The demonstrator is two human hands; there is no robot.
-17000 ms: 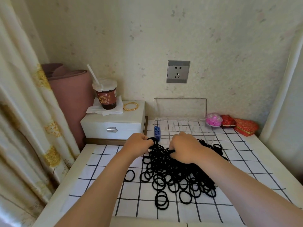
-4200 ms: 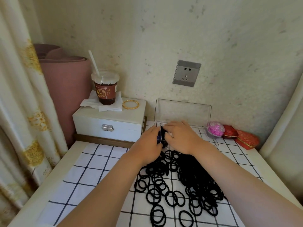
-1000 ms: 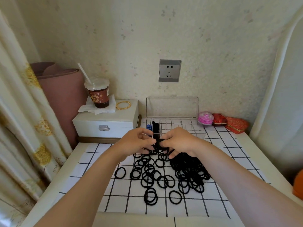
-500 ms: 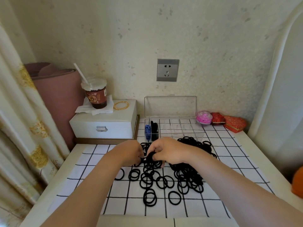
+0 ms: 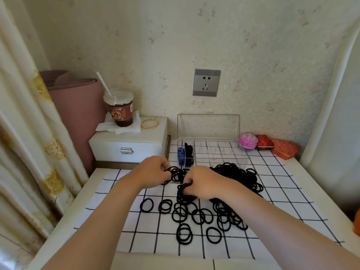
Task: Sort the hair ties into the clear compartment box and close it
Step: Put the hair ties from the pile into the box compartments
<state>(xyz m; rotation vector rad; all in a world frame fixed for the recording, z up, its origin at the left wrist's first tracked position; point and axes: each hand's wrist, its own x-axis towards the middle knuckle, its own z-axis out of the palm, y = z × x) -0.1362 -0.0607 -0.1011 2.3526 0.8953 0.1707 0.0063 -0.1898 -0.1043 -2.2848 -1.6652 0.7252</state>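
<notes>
Black ties [image 5: 235, 176] heaped on the checked cloth [image 5: 136, 221], both hands working in the pile.
The left hand [image 5: 153, 170] pinches a few ties with curled fingers at the heap's left edge; the right hand [image 5: 200, 184] clutches a bunch. Just behind, the clear box [image 5: 224, 152] lies with its long side running left to right. Its lid [image 5: 208, 126] stands upright at the back, with blue and black ties in the leftmost compartments. A white case [image 5: 128, 145] sits to its left.
</notes>
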